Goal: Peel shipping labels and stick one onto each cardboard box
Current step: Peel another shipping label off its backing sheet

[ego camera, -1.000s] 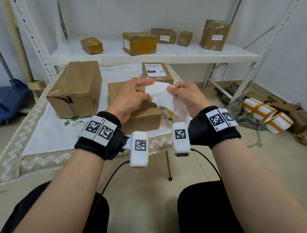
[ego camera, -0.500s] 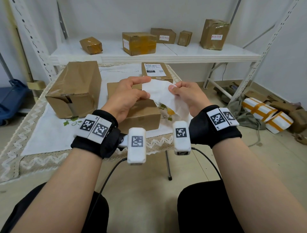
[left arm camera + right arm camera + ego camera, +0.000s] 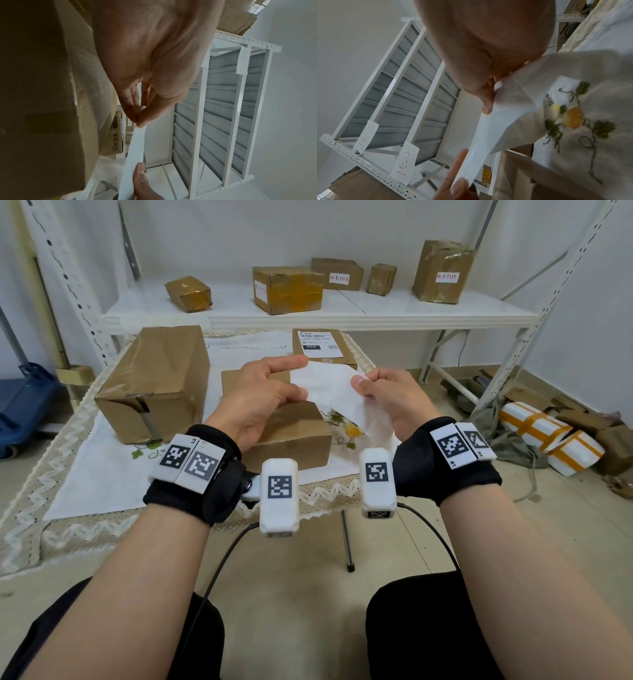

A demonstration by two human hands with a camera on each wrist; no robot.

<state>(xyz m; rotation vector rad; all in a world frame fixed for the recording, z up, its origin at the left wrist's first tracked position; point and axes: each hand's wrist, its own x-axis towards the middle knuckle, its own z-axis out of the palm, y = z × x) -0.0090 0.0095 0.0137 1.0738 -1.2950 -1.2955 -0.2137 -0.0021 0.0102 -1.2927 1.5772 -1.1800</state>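
Now we are at the peeling step: we hold a white label sheet in the air above the middle cardboard box on the bench. Our left hand pinches the sheet's left edge between thumb and forefinger, the other fingers loosely curled. Our right hand pinches the right edge, its thumb near a corner; the left wrist view shows both pinches along the thin edge. We cannot tell whether label and backing have parted yet. Next, we judge, the label must come free of its backing and be pressed flat on the bare box below. The far box already carries a printed label.
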